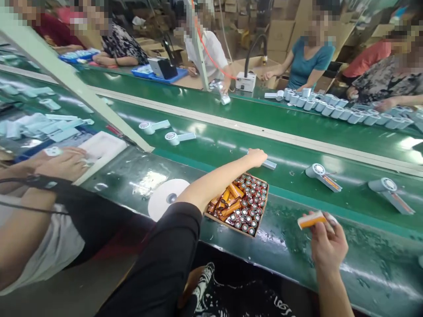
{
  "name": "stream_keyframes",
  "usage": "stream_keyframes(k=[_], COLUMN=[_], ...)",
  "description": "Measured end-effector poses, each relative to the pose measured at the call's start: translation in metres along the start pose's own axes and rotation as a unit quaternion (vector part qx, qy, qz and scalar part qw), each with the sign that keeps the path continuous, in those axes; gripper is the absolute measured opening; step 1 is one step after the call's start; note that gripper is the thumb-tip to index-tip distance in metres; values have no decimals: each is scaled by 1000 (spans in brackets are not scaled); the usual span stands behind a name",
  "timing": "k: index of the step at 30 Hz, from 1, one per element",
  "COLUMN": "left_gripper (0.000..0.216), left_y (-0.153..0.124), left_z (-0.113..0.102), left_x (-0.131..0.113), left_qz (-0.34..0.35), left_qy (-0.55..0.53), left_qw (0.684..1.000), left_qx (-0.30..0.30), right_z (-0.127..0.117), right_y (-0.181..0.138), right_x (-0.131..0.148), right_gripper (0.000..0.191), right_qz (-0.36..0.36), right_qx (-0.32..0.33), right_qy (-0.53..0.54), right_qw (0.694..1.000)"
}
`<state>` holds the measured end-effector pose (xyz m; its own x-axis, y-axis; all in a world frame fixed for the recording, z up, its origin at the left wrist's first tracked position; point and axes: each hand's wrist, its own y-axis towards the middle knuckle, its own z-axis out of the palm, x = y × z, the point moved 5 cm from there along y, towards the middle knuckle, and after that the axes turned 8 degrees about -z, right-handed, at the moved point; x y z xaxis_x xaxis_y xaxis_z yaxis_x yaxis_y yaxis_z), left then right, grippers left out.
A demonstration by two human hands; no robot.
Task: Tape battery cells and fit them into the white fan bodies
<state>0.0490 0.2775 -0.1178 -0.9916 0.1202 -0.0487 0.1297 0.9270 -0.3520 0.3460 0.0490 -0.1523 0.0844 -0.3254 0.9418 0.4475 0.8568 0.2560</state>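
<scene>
My left hand [257, 157] reaches across to the green conveyor belt, its fingers closed over a pale blue handheld fan part. The part's handle [270, 164] sticks out to the right, while its round head is mostly hidden by the hand. In front of me on the right, my right hand [328, 242] grips an orange battery [311, 220] with a white strip along it, held above the work ledge. Under my left forearm, a cardboard box [261, 220] holds many small round motors with wires [246, 215] and several orange batteries [231, 200].
A white disc [161, 198] lies left of the box. Other fan parts [325, 176] rest along the belt [231, 145]. At left, a co-worker's hands [62, 163] work beside a white board [102, 152]. A slanted metal post [82, 88] stands there. People sit across the line.
</scene>
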Motion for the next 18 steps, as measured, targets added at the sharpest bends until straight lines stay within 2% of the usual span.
stream_keyframes(k=[2,5,8,10,13,18], left_gripper=[37,30,31,35,38,38], left_y=[4,10,10,7,7,16], left_z=[2,3,7,10,11,2], left_x=[7,13,12,9,4,-3], left_qz=[33,77,104,111,105,97], left_qy=[7,20,26,24,14,-15], left_qw=[999,996,994,993,994,995], left_qx=[14,29,36,37,33,24], right_z=[29,91,151,179,198,193], right_y=[16,57,102,123,135,133], right_x=[7,4,-13,-29,-50,-61], right_gripper=[47,51,49,45,37,30], right_qz=[-9,-20,-72,-105,-121,-149], right_qx=[62,168,269,311,349,391], right_qy=[-25,-44,-121,-189,-244,-318], right_qw=[998,985,953,925,897,851])
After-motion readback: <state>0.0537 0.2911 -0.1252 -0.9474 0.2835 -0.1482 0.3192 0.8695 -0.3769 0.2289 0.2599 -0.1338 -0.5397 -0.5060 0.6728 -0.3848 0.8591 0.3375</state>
